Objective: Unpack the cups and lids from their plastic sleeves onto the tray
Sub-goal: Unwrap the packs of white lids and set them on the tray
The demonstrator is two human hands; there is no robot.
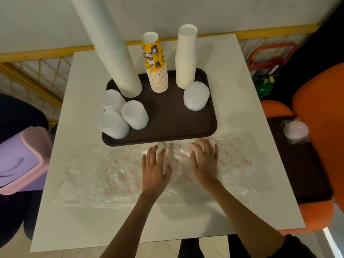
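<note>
On the white desk [242, 90], at 12 o'clock from my viewpoint, I note a dark brown tray [167, 127] carrying all the unwrapped stock. At the tray's 11 o'clock corner stands a tall white cup stack [111, 53], leaning towards the camera. At 12 o'clock is a yellow printed cup stack [155, 64], and at 1 o'clock a cream cup stack [186, 56]; all three stand mouth down. Just beside the cream stack, at the tray's 2 o'clock, sits one stack of translucent lids [196, 98]. Three more lid stacks [135, 114] are grouped close together at the tray's 9 o'clock edge, the outer two overhanging the rim.

At 6 o'clock from the tray, the plastic sleeves [115, 174] lie flattened across the desk, clear with red printing, their far edge touching the tray's near rim. I cannot tell how many sleeves overlap.

The left hand [154, 170] and the right hand [204, 162] both lie flat, palms down, on the plastic, fingers straight and spread wide, gripping nothing. They are near each other but apart.

At 9 o'clock beside the desk is a purple bin [22, 159] with a pink lid. At 3 o'clock is an orange chair [320, 112] bearing a second dark tray [301, 164], with one wrapped lid pack [296, 130] on it.
</note>
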